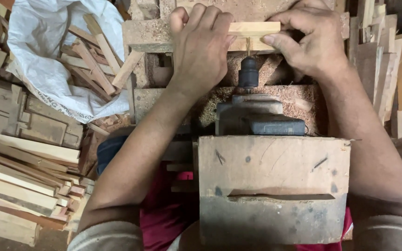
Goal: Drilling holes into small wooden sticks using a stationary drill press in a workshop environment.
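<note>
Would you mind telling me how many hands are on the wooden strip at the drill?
2. The left hand grips the wooden strip near its left end; the right hand holds its right end. The drill bit meets the strip between them. No other hands show.

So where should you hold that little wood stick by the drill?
Probably at its two ends, as now: the left hand and right hand pinch the wood strip from either side, because the drill bit meets its middle, so fingers stay clear.

Both arms reach forward; left hand [201,44] and right hand [310,39] curled, fingers pinching
</note>
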